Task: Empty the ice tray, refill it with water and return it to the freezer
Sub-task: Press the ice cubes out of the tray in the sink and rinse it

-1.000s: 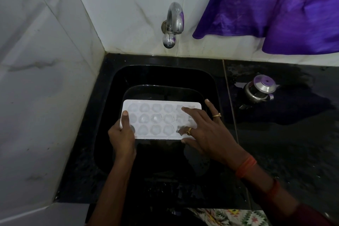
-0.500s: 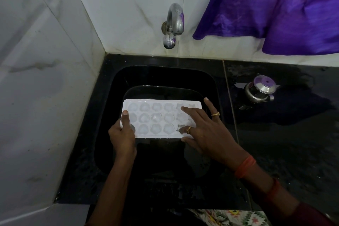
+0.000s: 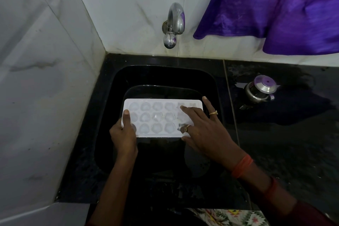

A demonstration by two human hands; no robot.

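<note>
Pinching the white ice tray [image 3: 161, 117] by its left end, thumb on top, the left hand [image 3: 124, 134] holds it level over the black sink [image 3: 161, 77]. Right of that grip, the right hand [image 3: 205, 130] presses straight fingers on the cells. Emptying seems underway; next, work the remaining cubes loose.

A home kitchen: black sink [image 3: 110, 97], wall tap [image 3: 173, 24], tiled walls [image 3: 45, 60].
</note>
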